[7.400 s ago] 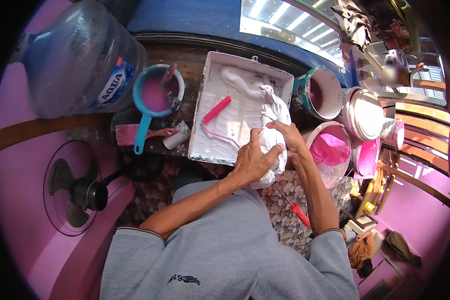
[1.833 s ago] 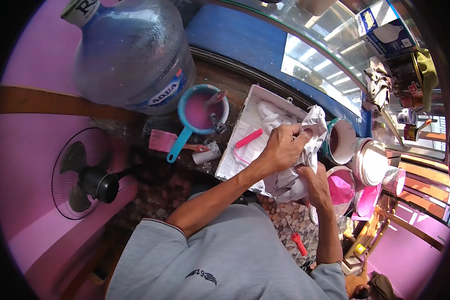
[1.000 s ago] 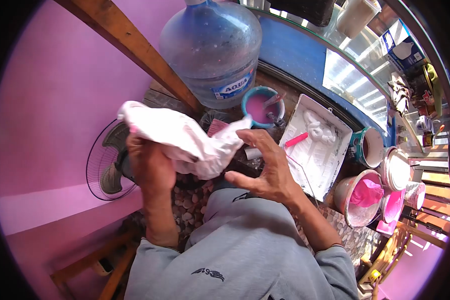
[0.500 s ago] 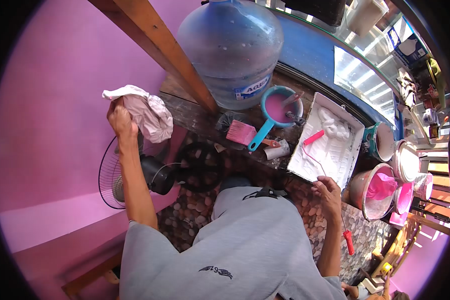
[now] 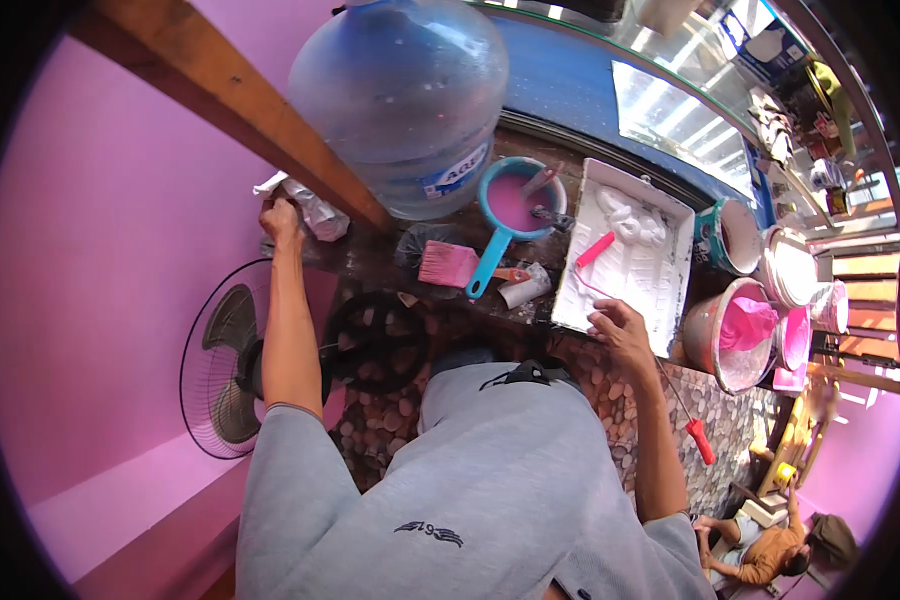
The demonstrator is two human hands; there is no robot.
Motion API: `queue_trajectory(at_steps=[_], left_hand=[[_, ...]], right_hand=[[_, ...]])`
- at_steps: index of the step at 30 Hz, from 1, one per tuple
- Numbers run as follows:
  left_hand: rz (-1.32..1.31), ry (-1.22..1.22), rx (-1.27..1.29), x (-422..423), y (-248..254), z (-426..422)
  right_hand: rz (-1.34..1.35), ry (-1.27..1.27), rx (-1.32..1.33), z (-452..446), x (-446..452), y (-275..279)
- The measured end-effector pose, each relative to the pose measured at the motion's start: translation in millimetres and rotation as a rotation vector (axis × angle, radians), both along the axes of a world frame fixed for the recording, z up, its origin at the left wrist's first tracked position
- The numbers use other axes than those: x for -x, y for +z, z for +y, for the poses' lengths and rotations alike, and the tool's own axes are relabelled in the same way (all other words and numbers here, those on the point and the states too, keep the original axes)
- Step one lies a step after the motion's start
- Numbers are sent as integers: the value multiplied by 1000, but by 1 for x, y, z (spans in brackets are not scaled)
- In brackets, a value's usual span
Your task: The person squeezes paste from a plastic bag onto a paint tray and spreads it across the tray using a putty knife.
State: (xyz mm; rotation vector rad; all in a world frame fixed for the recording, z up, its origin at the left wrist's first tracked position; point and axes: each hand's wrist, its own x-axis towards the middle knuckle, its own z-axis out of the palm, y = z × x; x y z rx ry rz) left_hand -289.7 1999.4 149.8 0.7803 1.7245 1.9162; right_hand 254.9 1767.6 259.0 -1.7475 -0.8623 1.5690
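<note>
My left hand (image 5: 282, 220) is closed on a crumpled whitish cloth (image 5: 320, 216) at the bench's left end, beside the slanting wooden beam. A black fan (image 5: 232, 350) stands below that forearm. Over the wire frame of a paint roller, my right hand (image 5: 622, 330) has loosely bent fingers, apart from one another. The roller's pink sleeve (image 5: 595, 249) lies in the white paint tray (image 5: 665, 290). Its red handle (image 5: 701, 441) sticks out past the tray's near edge. Part of the wire is hidden by my hand.
A large water bottle (image 5: 400, 110) stands behind the wooden beam (image 5: 235, 105). A blue dipper (image 5: 488, 262) of pink paint, a wide paintbrush (image 5: 448, 264) and a white roller sleeve (image 5: 526, 286) lie nearby. Several paint buckets (image 5: 710, 340) stand right. Another person (image 5: 770, 550) sits at lower right.
My left hand has lowered the cloth to the bench end, with my arm now straighter. My right hand has shifted up along the roller wire toward the tray. The view has turned somewhat.
</note>
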Motion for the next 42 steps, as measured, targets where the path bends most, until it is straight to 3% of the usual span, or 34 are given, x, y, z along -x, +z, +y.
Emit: queue_trajectory(at_steps=[1,4,8,10,12,15,20,28,30,36,38,42], left_hand=[[46,-83,10,-7,1,2],[-143,-251,23,-21,12,-1],[-3,-288,181,14,-18,13],[8,-372,226,23,-22,15],[-175,-401,183,26,-21,14],[-196,-386,191,19,-13,12],[-197,-429,149,19,-19,18],[-378,-385,28,18,22,9],[-365,-513,73,13,20,0],[-274,-452,85,-5,29,-21],[-174,-424,256,-17,42,-23],[-203,-365,301,-27,52,-27]], right_hand=[[-64,40,-66,6,2,-6],[-202,61,-157,31,13,-20],[-444,1,-256,76,25,-37],[-587,30,-434,94,32,-50],[-802,80,-519,111,40,-64],[-807,195,-379,120,49,-31],[-870,326,-450,138,47,-52],[-873,349,-569,144,46,-75],[-834,327,-644,148,44,-81],[-841,338,-624,139,21,-46],[-781,282,-653,129,12,-29],[-811,287,-683,113,-1,-23]])
